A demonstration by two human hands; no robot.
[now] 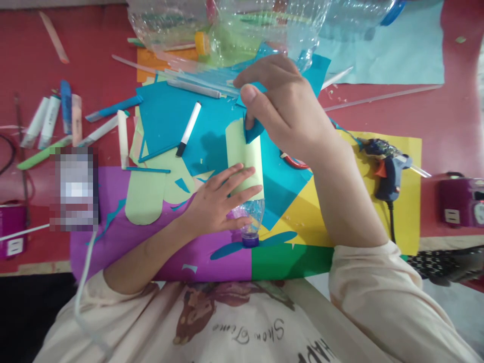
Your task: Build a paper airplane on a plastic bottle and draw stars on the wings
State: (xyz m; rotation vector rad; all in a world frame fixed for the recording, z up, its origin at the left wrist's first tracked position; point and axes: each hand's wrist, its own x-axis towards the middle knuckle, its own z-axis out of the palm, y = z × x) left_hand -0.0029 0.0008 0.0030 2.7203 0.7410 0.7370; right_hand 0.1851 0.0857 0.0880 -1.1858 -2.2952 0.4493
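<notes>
Our left hand lies spread on the wrapped bottle near the bench's front edge; whether our right hand grips the blue piece, we cannot tell.

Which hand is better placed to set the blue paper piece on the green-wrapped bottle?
Probably the right hand: it is already at the blue paper piece, above the wrapped bottle. The left hand lies spread on the wrap, seemingly better suited to steadying.

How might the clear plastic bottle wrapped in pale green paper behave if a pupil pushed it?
The clear plastic bottle would probably roll sideways, being rounded and lying on its side. It is likely light: the see-through end by its purple plastic cap looks empty.
</notes>
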